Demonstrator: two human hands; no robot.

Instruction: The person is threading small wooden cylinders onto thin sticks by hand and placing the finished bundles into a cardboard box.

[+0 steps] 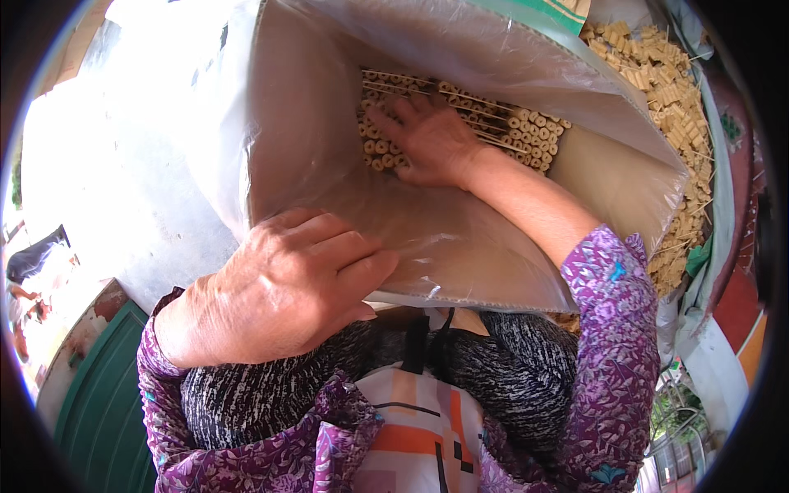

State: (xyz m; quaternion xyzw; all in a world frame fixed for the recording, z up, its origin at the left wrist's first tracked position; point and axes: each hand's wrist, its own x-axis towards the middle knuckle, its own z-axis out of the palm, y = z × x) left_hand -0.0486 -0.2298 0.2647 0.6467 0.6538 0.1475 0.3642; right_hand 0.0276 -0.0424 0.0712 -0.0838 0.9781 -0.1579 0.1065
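Rests right hand [440, 144], fingers [383, 123] apart, on small round tan tubes [538, 135] with thin pale sticks [503, 145] running ten-to-four o'clock, inside brown plastic-lined cardboard box [616, 177]. Pinches box at eight o'clock with left hand [279, 283].

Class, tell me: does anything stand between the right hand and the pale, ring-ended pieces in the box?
Nothing visible does: the right hand reaches into the open box and lies over the pale pieces. Thin sticks lie across some of them; the left hand is off to the side.
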